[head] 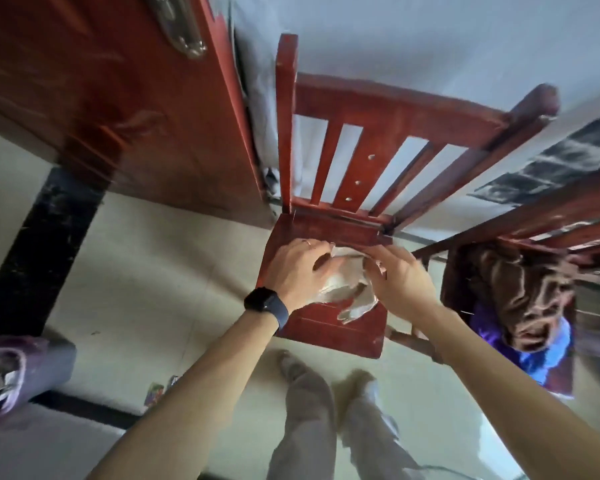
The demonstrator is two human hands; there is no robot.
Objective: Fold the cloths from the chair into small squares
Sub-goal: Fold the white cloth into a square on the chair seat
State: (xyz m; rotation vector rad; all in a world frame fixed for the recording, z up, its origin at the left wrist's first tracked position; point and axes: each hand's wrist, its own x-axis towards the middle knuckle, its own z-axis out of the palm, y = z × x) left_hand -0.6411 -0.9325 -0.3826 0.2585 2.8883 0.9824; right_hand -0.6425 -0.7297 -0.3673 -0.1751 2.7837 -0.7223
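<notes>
Beige cloth (343, 284) on red chair seat (329, 327), both hands (300, 271) (400, 278) gripping it

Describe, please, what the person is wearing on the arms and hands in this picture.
Both forearms are bare, with no sleeves in view. The left wrist carries a dark smartwatch with a rectangular black face on a dark blue band. The left hand has a thin ring on one finger. The right hand shows no watch, ring or glove.

A red-brown wooden door (94, 98) with a metal handle (179, 26) stands at left; a purple slipper (11, 372) lies on the pale floor (160, 271).
</notes>
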